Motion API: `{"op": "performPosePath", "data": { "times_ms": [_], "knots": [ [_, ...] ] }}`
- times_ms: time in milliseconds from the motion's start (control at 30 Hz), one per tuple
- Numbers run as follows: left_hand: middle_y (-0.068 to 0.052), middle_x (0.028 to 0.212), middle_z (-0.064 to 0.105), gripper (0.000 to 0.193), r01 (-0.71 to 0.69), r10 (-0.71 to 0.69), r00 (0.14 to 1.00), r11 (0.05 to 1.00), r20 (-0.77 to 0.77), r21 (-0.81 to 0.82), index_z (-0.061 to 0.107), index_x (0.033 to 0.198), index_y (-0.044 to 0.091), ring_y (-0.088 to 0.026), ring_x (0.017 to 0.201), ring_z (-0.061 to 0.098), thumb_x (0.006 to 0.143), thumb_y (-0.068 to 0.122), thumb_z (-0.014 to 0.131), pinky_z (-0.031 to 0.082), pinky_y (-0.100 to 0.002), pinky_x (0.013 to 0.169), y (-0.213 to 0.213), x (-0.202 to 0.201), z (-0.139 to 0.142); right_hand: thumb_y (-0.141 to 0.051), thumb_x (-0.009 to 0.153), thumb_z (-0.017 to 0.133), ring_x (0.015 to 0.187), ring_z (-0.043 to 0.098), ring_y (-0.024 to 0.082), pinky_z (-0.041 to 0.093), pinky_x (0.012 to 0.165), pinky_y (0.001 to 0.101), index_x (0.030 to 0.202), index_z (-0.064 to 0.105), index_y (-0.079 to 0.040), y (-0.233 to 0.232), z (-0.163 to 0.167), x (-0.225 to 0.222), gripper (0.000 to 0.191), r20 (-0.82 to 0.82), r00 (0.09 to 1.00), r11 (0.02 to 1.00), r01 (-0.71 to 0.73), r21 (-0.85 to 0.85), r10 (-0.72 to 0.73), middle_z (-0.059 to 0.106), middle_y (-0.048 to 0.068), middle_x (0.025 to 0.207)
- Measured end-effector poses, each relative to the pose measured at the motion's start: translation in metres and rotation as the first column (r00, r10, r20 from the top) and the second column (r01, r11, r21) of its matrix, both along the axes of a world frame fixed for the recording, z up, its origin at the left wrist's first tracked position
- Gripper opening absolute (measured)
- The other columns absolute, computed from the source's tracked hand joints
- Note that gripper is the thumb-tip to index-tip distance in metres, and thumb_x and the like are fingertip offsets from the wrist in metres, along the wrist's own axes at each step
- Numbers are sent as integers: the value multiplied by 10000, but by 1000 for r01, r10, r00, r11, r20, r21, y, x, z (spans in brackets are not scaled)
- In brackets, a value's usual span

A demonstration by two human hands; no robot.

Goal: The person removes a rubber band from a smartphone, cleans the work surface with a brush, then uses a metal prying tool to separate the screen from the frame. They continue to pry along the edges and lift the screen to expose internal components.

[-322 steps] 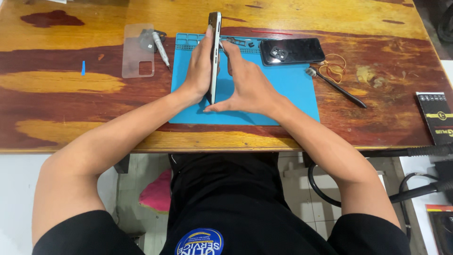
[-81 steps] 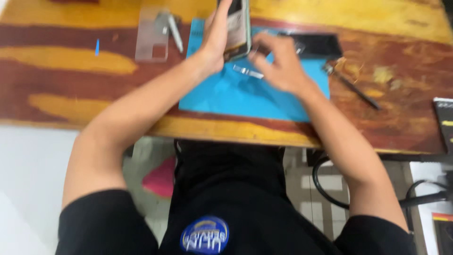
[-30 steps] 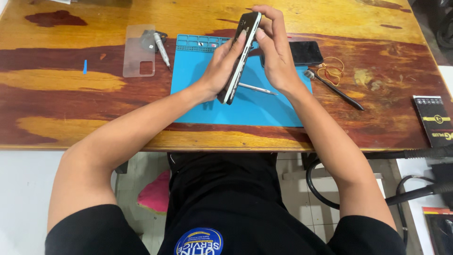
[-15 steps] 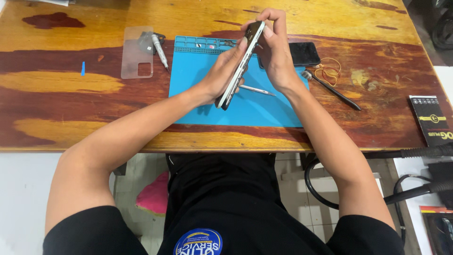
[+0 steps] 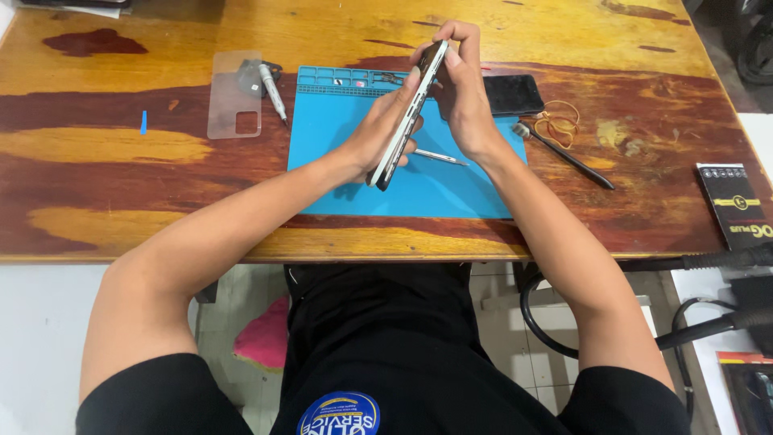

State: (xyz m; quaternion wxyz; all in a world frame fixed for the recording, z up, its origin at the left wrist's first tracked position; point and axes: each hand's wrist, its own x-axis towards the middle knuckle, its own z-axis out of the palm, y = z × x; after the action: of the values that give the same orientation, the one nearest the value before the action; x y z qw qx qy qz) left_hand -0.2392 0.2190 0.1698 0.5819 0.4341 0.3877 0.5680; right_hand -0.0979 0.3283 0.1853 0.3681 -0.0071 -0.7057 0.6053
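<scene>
A smartphone (image 5: 409, 121) is held on edge, tilted, above the blue work mat (image 5: 346, 153). My left hand (image 5: 378, 133) cradles the phone's lower half from the left side. My right hand (image 5: 459, 89) grips its upper end, fingertips pinching the top corner. A thin metal tool (image 5: 439, 157) lies on the mat just under the phone. A black phone part or screen (image 5: 511, 94) lies flat at the mat's top right corner, behind my right hand.
A clear phone case (image 5: 235, 105) and a small screwdriver (image 5: 272, 90) lie left of the mat. A black brush-like tool (image 5: 564, 155) and rubber bands (image 5: 555, 122) lie to the right. A black box (image 5: 734, 205) sits at the table's right edge. Cables hang below.
Both hands lifted the phone from standing upright on the mat and turned it to a slanted hold. In the last second my right hand shifted up to the top corner.
</scene>
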Motion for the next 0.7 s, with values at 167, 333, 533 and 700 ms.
{"op": "performPosePath", "data": {
  "times_ms": [167,333,533,700],
  "knots": [
    [71,707,435,538,-47,46,999,998,13,45,522,1036,165,-47,492,403,941,694,499,343,-237,399,0,0,1,-373,1179,406,1113,530,131,470,953,319,1449,345,-176,-2,1,1,340,24,999,993,22,119,-25,546,71,1288],
    [70,619,363,508,19,-12,989,999,148,-43,477,927,183,-42,437,312,955,690,505,222,-226,368,0,-2,1,-369,1159,427,1135,524,136,496,960,319,1519,358,-156,-5,2,3,423,58,998,979,7,203,-19,504,81,1323],
    [72,611,356,517,46,-38,981,998,192,-37,447,895,181,-43,435,288,973,687,513,189,-234,368,-1,-2,1,-377,1148,448,1140,524,139,500,959,321,1562,351,-158,-6,3,4,479,75,997,974,2,225,-19,499,91,1339],
    [87,599,324,516,37,-35,991,999,130,-12,500,970,183,-38,433,282,950,698,480,195,-233,366,-4,-2,2,-375,1155,453,1141,523,140,504,966,321,1557,353,-156,-6,4,5,469,86,996,974,-4,225,-16,498,89,1334]
  ]
}}
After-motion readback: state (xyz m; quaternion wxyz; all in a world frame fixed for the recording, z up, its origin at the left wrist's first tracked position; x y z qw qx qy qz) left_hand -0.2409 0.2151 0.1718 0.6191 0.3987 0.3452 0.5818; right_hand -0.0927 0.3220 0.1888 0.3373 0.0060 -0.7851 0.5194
